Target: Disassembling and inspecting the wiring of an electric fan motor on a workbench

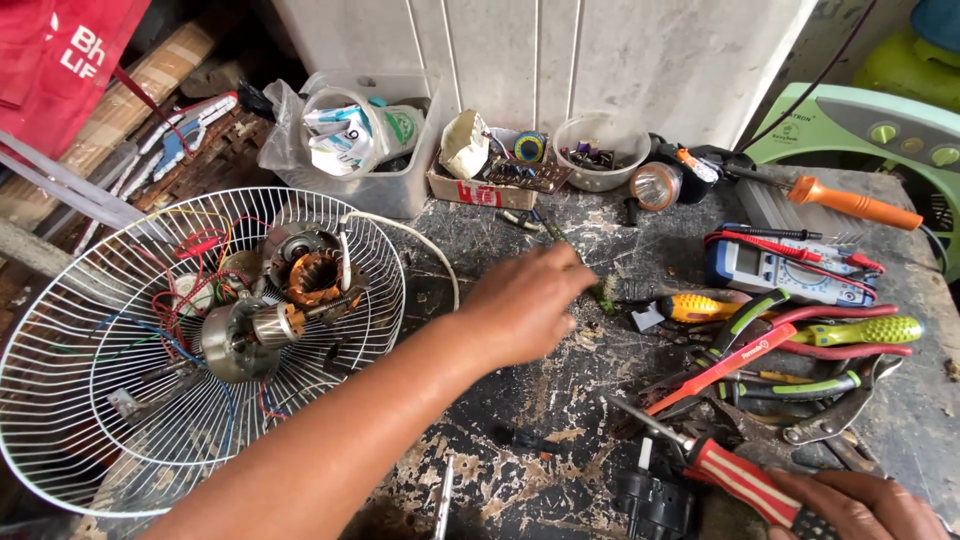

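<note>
Left hand fingers seemingly pinch a small brush; right hand grips a screwdriver.

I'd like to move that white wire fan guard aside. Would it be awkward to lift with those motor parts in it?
Probably. The fan guard looks thin and springy, so it may flex. The motor parts sit loose in its bowl and look like dense metal, so they could slide and tip it. The wires might snag.

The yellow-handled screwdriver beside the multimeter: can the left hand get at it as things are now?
Probably yes. The left hand is stretched over the workbench, its fingertips near a small brush, and the yellow-handled screwdriver lies just past that, on top of the tool pile. Nothing covers its handle.
</note>
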